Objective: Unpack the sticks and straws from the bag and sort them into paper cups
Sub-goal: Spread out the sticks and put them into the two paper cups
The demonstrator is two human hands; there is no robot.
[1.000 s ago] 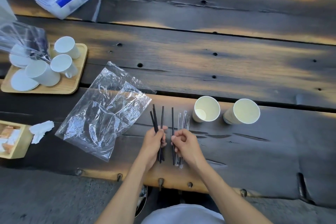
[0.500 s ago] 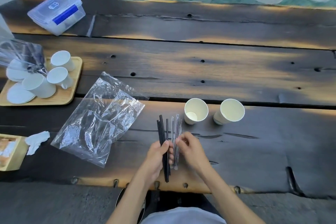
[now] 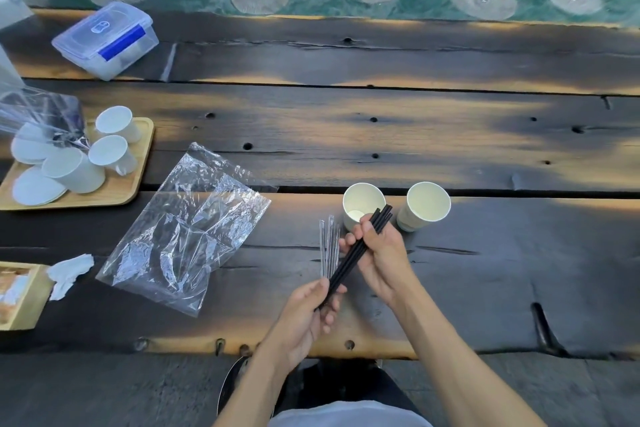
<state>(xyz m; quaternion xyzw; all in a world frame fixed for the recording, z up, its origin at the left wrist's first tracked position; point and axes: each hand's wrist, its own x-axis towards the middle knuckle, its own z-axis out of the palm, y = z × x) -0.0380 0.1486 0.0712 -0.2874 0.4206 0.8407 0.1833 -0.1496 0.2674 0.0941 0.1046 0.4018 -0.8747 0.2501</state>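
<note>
Head view — clear straws (image 3: 329, 246), empty bag (image 3: 187, 232) flank black sticks (image 3: 356, 253).

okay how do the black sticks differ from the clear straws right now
The black sticks are opaque and held in both the left hand and right hand, tilted toward the paper cup. The clear straws are see-through and lie on the table. Both are thin and long.

A bundle of black sticks (image 3: 356, 255) slants toward two upright, empty paper cups (image 3: 363, 206), while clear wrapped straws (image 3: 329, 246) lie just beside it and the crumpled clear bag (image 3: 187, 232) lies flat, well left.
</note>
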